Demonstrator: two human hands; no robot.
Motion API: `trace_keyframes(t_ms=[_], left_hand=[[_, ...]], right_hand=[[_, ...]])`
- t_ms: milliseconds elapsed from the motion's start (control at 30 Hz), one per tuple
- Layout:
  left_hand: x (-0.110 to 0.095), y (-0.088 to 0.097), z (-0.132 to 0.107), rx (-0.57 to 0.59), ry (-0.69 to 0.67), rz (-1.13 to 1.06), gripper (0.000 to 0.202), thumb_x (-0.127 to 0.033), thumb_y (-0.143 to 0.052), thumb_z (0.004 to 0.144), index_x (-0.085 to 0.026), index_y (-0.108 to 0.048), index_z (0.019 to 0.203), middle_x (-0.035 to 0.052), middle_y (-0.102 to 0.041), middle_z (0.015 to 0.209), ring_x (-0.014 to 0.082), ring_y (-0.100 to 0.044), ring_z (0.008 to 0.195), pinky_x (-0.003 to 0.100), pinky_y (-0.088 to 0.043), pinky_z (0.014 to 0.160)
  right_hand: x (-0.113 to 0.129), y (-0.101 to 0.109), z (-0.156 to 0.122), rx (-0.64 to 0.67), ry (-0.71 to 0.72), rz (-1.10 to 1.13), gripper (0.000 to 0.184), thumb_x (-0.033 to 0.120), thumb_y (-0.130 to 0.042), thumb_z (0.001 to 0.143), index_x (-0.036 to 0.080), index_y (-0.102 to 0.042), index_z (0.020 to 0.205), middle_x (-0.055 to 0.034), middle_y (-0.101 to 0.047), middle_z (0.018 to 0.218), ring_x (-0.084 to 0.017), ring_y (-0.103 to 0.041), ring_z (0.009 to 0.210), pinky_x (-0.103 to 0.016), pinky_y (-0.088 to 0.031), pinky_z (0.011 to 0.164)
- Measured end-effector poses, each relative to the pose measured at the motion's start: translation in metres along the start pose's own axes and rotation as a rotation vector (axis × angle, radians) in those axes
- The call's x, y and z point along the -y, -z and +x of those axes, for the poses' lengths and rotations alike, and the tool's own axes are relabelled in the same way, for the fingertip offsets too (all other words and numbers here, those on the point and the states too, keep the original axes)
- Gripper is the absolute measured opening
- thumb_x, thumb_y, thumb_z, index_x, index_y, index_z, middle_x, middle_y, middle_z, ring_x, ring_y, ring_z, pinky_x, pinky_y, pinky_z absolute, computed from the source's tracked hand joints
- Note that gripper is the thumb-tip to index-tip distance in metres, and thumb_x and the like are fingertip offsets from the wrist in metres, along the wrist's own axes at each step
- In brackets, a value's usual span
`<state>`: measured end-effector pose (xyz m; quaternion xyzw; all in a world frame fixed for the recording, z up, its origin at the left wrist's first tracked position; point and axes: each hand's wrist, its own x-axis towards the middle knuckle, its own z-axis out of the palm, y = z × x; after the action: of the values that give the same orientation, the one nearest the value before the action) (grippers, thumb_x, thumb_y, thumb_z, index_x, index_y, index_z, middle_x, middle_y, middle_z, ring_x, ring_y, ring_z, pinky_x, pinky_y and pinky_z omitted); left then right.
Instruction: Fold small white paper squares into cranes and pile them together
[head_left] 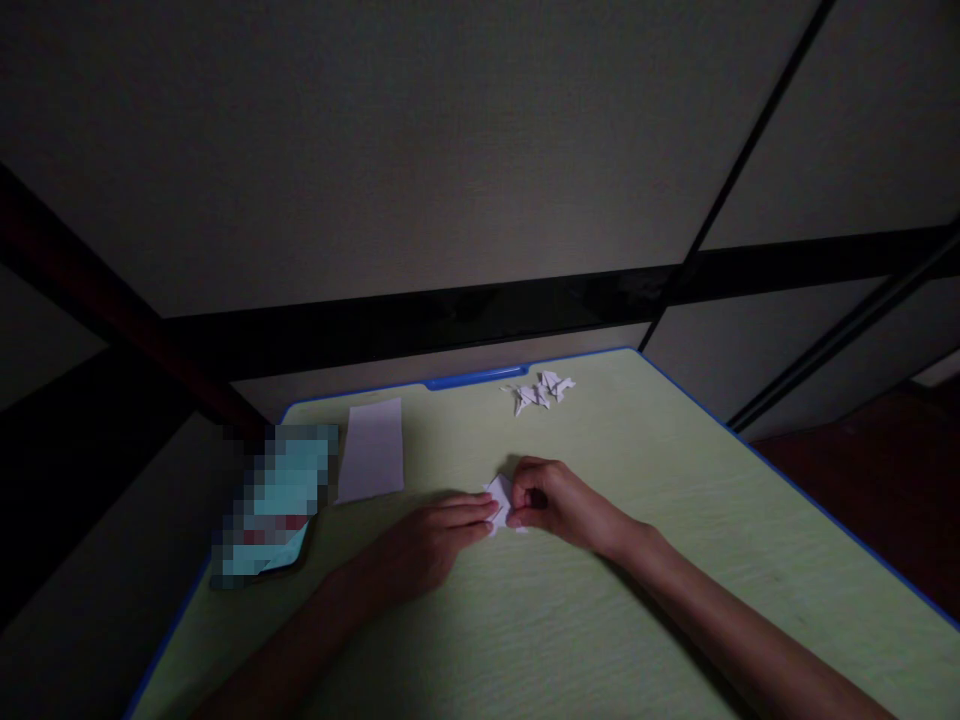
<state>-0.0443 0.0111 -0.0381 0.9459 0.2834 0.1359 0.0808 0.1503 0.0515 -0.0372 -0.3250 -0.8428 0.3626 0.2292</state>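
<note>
As far as the dim light allows, shows a small white paper piece (501, 498) lying near the middle of the pale green surface (600, 620), a little toward the far side. Looks partly folded, with creased corners poking out between the fingers; too small and too shadowed to tell the exact shape. Pinned at its left edge by the left hand (431, 540), with fingers stretched out and tips pressing on the paper rather than closed around it. Gripped on its right side by the right hand (555, 500), with fingers curled in and pinched shut on the paper.

Farther out, near the far edge of the surface, shows a small heap of folded white pieces (538, 392), well apart from the piece in hand and just beside a blue handle (476, 378) set in the rim. Judging by that heap, seems well under way: several pieces finished, one mid-fold between the hands.

To the left of the hands, shows a flat white sheet (371, 450), uncreased and touched by neither hand. Suggests more paper left to fold, though cannot tell whether a single sheet or a thin stack. Beyond it, at the left edge of the surface, shows only a blurred teal object (270, 505), too pixelated to name.
</note>
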Motion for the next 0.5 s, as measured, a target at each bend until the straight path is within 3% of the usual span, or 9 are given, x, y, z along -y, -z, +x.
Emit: trace_keyframes(t_ms=[500], left_hand=[[0.0057, -0.0044, -0.0052, -0.038, -0.005, -0.11, 0.035, -0.001, -0.032, 0.073, -0.009, -0.056, 0.098, 0.0129, -0.051, 0.114, 0.0155, -0.043, 0.108, 0.031, -0.038, 0.091]], right_hand=[[-0.0031, 0.0045, -0.0007, 0.082, -0.049, 0.121, 0.006, 0.008, -0.059, 0.063, 0.011, -0.056, 0.059, 0.0012, -0.046, 0.063, -0.006, -0.043, 0.05, -0.017, -0.034, 0.045]])
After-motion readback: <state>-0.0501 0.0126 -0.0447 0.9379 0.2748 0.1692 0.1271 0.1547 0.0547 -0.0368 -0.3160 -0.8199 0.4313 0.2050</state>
